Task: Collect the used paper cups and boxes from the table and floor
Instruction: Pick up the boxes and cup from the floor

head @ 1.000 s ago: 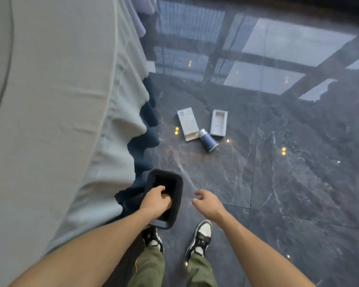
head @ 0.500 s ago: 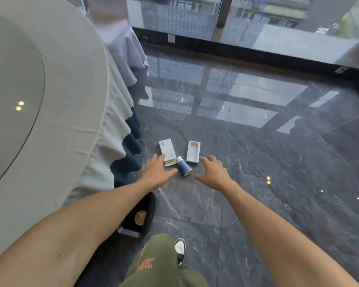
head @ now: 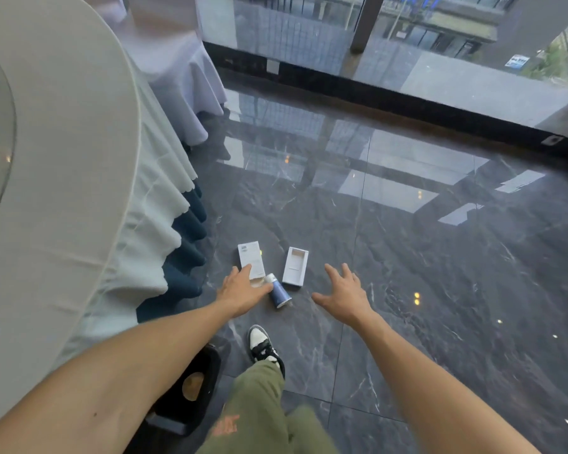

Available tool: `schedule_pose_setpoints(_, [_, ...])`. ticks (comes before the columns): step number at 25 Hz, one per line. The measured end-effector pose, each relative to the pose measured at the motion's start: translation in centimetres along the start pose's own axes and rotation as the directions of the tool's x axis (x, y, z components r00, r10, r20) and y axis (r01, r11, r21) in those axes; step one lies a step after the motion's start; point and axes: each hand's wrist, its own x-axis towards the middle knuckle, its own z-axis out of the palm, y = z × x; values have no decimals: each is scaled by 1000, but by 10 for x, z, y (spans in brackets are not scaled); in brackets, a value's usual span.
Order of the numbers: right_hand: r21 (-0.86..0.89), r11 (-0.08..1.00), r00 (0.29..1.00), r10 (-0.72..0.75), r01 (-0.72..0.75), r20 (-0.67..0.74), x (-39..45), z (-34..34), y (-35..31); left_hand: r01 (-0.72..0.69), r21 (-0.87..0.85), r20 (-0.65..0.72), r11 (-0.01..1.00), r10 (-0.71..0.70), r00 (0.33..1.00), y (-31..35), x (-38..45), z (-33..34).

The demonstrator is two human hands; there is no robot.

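Observation:
On the dark marble floor lie a flat white box lid (head: 250, 257), an open white box tray (head: 295, 266) and a blue paper cup (head: 279, 292) on its side between them. My left hand (head: 241, 294) is spread open in front of the lid's near end and beside the cup; whether it touches them I cannot tell. My right hand (head: 346, 294) hovers open to the right of the tray, holding nothing. A black bin (head: 191, 388) with a brown item inside stands on the floor under my left forearm.
A round table with a pale cloth (head: 89, 198) fills the left side, its skirt hanging to the floor. A white-draped chair (head: 174, 70) stands behind it. Glass wall (head: 407, 44) runs along the far side. My shoe (head: 261, 344) and green trouser leg are below the cup.
My left hand left the black bin, and both hands moved forward toward the boxes and cup. The view rose and I stepped closer; the bin now sits behind my left arm.

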Motion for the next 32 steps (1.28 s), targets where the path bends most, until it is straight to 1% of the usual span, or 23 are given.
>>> schedule_pose_setpoints(4, [10, 999, 998, 39, -40, 40, 56, -12, 7, 78, 80, -14, 994, -77, 997, 16, 52, -6])
schedule_pose_setpoints(6, [24, 998, 996, 56, -57, 65, 81, -15, 9, 84, 32, -2, 996, -84, 996, 20, 71, -10])
schedule_pose_setpoints(9, [71, 996, 995, 55, -61, 88, 126, -7, 12, 115, -115, 2, 987, -115, 993, 22, 109, -3])
schedule_pose_setpoints(13, [128, 990, 995, 39, -51, 94, 213, 33, 26, 179, -240, -5, 954, -186, 983, 9, 193, 35])
schedule_pose_setpoints(16, [126, 991, 991, 31, -47, 128, 304, 96, 50, 262, -316, -5, 912, -278, 961, -18, 284, 94])
schedule_pose_setpoints(19, [156, 986, 985, 39, -65, 168, 400, 180, 79, 321, -364, 10, 874, -341, 940, -63, 395, 164])
schedule_pose_setpoints(21, [201, 973, 979, 72, -111, 190, 461, 239, 99, 353, -392, -10, 850, -388, 922, -95, 470, 209])
schedule_pose_setpoints(23, [256, 954, 971, 100, -155, 217, 503, 281, 113, 378, -425, -44, 822, -436, 899, -113, 518, 236])
schedule_pose_setpoints(26, [271, 930, 956, 190, -249, 226, 569, 349, 138, 426, -430, -108, 796, -514, 851, -143, 590, 280])
schedule_pose_setpoints(28, [261, 913, 941, 264, -315, 210, 597, 381, 149, 478, -418, -130, 772, -572, 810, -162, 632, 297])
schedule_pose_setpoints(30, [219, 919, 943, 301, -327, 142, 615, 404, 156, 531, -423, -109, 734, -623, 774, -181, 662, 307])
schedule_pose_setpoints(32, [206, 918, 941, 331, -339, 73, 628, 412, 159, 550, -401, -109, 733, -634, 766, -193, 673, 313])
